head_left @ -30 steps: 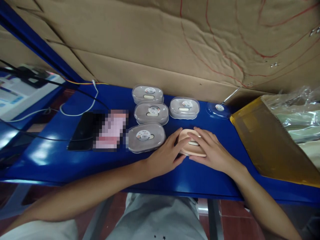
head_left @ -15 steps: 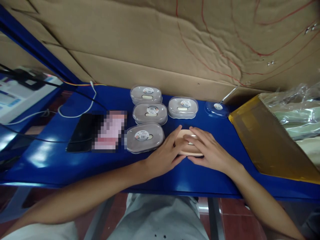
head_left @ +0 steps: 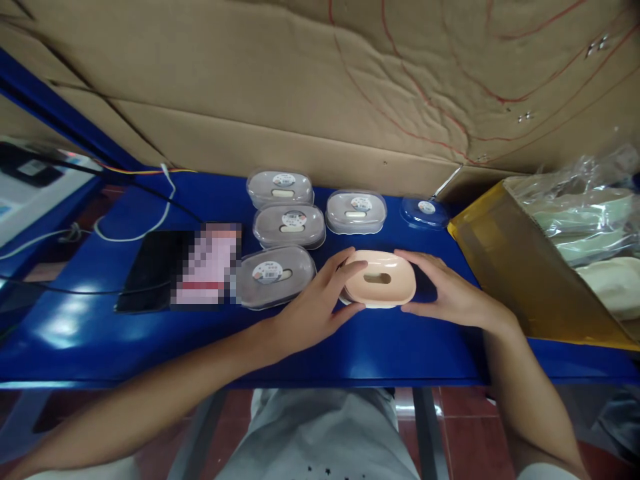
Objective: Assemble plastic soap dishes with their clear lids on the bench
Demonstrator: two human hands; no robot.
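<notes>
A peach-coloured oval soap dish (head_left: pixel 383 262) with a rounded slot in its middle is held just above or on the blue table; a pale lower edge shows beneath it. My left hand (head_left: pixel 320 293) grips its left end, with a finger over the rim and the thumb at the front edge. At the other end, the fingertips and thumb of my right hand (head_left: pixel 445 287) pinch its back and front edges. Left of my hands lies a greyish soap dish under a clear lid (head_left: pixel 275 277) with a round label. Similar lidded dishes (head_left: pixel 289 225) (head_left: pixel 356 212) stand behind.
A clear labelled lid (head_left: pixel 425 212) lies at the back right. Beside it an open cardboard box (head_left: pixel 510 267) holds pale green dishes in plastic. On the left are a black tablet-like slab (head_left: pixel 150 270), a blurred-out pink screen (head_left: pixel 205 267) and cables. Cardboard (head_left: pixel 225 87) lines the back.
My hands have moved apart from over the peach dish to its two ends, so its slot now shows. My right hand has shifted right. The whole view has shifted slightly.
</notes>
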